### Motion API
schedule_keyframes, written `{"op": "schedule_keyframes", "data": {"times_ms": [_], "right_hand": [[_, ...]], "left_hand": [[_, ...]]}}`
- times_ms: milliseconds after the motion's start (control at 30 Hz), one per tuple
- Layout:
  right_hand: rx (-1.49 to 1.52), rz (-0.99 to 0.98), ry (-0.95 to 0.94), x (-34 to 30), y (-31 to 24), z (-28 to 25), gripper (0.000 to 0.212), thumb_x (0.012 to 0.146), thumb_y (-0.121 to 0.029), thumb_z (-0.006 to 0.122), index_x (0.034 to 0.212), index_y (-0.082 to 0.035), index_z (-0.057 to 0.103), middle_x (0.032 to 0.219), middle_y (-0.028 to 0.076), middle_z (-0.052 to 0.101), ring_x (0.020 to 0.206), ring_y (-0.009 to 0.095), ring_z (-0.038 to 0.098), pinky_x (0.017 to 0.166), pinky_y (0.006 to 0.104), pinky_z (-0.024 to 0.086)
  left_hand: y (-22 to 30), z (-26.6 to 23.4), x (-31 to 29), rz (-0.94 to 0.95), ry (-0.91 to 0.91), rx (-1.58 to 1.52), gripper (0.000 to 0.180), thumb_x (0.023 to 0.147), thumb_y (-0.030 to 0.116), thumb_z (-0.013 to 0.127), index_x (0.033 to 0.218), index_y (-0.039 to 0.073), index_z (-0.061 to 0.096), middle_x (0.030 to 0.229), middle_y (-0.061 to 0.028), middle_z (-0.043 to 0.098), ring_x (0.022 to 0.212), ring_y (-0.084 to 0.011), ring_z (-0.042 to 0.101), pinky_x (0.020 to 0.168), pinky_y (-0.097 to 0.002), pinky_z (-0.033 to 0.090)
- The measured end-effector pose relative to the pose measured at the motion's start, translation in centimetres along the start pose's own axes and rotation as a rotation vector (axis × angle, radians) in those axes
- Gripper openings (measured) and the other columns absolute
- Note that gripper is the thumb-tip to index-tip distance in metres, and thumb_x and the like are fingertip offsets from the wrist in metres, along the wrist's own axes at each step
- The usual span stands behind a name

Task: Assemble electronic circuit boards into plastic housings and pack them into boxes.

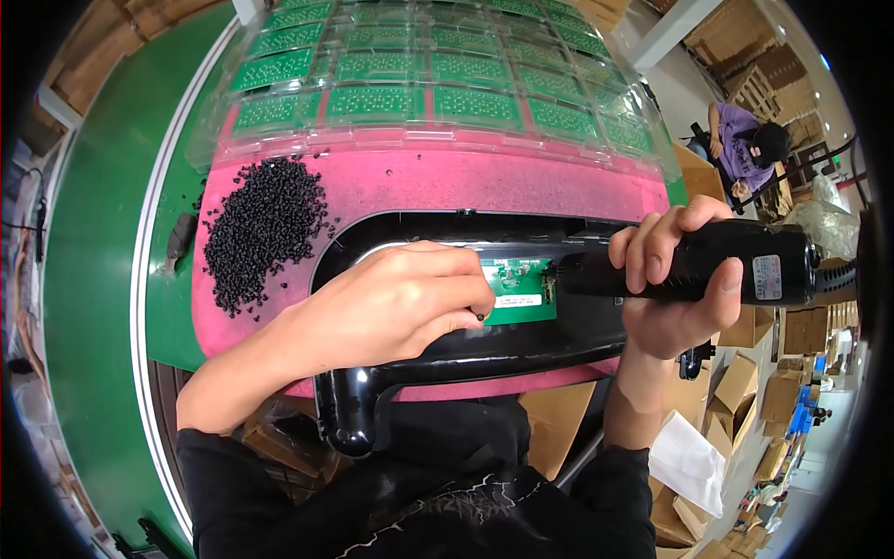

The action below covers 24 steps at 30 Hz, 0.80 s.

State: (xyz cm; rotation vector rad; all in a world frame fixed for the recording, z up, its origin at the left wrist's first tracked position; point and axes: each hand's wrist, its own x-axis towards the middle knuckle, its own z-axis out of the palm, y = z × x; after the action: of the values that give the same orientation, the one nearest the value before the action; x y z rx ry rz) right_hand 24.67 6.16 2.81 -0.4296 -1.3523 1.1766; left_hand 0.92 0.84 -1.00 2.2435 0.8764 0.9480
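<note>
On green board (518,284): white label strip (514,301); right hand (672,279) grips black driver (717,264).

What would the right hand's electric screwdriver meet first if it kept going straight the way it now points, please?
Probably the small green circuit board in the black housing: the right hand aims the black screwdriver leftward, tip near the board's right edge. Depth is unclear.

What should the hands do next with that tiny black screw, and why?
Probably the left hand sets the tiny black screw pinched in its fingertips onto the small green circuit board in the glossy black plastic housing. The right hand already grips the black electric screwdriver, tip pointing at that board.
</note>
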Motion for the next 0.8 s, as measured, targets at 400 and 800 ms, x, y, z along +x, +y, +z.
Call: {"op": "schedule_keyframes", "data": {"times_ms": [400,800], "right_hand": [[-0.008,0.04,0.007,0.3,0.2,0.2,0.05,0.092,-0.053,0.051,0.104,-0.005,0.048,0.064,0.001,0.048,0.048,0.011,0.04,0.053,0.0302,0.037],[-0.051,0.124,-0.082,0.9,0.9,0.3,0.05,0.09,-0.052,0.055,0.102,-0.005,0.046,0.063,0.0,0.044,0.049,0.011,0.041,0.055,0.0298,0.038]], "left_hand": [[0.0,0.0,0.2,-0.101,-0.134,-0.01,0.019,0.078,0.008,0.072,0.094,0.0,0.065,0.089,-0.0104,0.065,0.085,-0.0303,0.064,0.078,-0.0404,0.053],[0.0,-0.1,0.3,-0.187,-0.159,-0.046,0.018,0.078,0.006,0.073,0.093,-0.001,0.066,0.088,-0.0106,0.066,0.085,-0.0305,0.065,0.074,-0.0397,0.053]]}}
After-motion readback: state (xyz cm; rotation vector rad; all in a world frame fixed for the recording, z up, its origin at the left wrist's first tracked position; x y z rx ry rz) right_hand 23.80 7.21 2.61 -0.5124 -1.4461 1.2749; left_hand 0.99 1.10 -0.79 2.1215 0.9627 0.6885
